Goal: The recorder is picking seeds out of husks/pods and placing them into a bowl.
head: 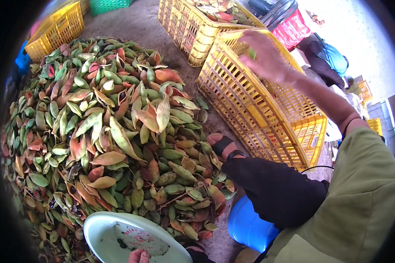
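My right hand (265,59), blurred, is over the open top of the near yellow plastic crate (250,115). A small green piece, apparently a seed pod (252,53), shows between its thumb and fingers. Only the fingertips of my left hand (139,255) come into view, at the bottom edge over a pale plastic basin (102,227). Whether they hold anything is hidden. Several dark seeds (121,243) and specks of dirt lie in the basin, beside a red print. Left of my feet spreads a large heap of green and reddish seed pods (118,131), some split.
A second yellow crate (197,33) with opened pods stands behind the near one. Another yellow crate (57,31) and a green basket (108,5) are beyond the heap. Beneath me is a blue plastic stool or bucket (250,225). Bags (291,29) lie at upper right.
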`<state>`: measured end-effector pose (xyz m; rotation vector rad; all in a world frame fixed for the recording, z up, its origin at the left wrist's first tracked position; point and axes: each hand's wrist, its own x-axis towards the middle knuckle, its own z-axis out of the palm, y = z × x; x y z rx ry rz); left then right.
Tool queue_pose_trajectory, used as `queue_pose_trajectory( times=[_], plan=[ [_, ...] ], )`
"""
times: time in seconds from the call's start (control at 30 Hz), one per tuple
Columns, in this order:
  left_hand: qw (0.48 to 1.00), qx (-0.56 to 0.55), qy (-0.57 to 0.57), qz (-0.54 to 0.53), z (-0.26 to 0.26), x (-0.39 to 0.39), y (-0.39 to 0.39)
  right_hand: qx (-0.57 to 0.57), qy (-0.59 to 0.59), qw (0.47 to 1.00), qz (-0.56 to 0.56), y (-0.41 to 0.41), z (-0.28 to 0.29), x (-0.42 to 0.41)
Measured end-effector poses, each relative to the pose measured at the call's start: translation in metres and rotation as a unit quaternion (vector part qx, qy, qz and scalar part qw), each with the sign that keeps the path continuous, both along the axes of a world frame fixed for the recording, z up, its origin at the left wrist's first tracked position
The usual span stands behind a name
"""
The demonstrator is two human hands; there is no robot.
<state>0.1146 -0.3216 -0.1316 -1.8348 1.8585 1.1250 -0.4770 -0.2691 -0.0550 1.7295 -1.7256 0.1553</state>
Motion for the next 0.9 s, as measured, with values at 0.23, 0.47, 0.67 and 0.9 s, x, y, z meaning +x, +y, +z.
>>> queue_pose_trajectory(
  times=[0.23,0.47,0.67,0.9],
  plan=[
    [0.982,-0.036,0.124,0.136,-0.012,0.002,0.001,0.400,-0.318,0.848,-0.139,-0.088,-0.161,0.065],
    [0.901,-0.046,0.372,0.218,-0.029,0.014,0.013,0.268,-0.597,0.754,-0.049,-0.056,-0.211,0.037],
    [0.853,-0.060,0.468,0.223,0.020,-0.057,0.006,0.430,-0.697,0.568,0.075,-0.066,-0.063,0.190],
    [0.707,-0.073,0.669,0.217,0.006,-0.092,0.005,0.486,-0.682,0.490,0.244,-0.084,-0.038,0.329]
  ],
)
